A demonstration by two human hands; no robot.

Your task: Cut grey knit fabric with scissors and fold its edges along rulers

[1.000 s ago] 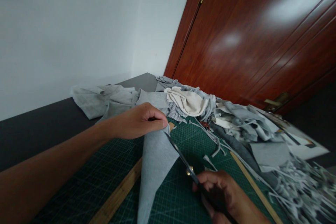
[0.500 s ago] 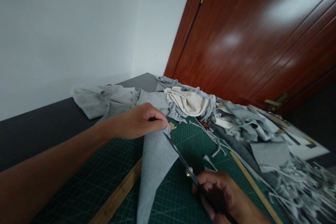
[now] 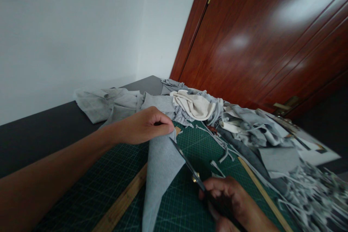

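Between thumb and fingers, my left hand [image 3: 150, 127] pinches the top edge of a light grey piece of fabric [image 3: 160, 170]. The cloth hangs from that pinch in a long shape that narrows downward over the green cutting mat [image 3: 187, 203]. My right hand [image 3: 231, 203] is wrapped round the dark handles of a pair of scissors [image 3: 191, 170] with a brass-coloured pivot. Their blades point up and left, the tip at the fabric's right edge just below my left thumb. The blades look closed or nearly so.
Wooden rulers [image 3: 122, 199] lie on the mat at left and right. Grey fabric pieces [image 3: 119, 103] and a cream cloth [image 3: 193, 105] are heaped along the back. Thin offcut strips [image 3: 315, 192] pile up at the right. A white wall and a reddish-brown door [image 3: 244, 50] stand behind.
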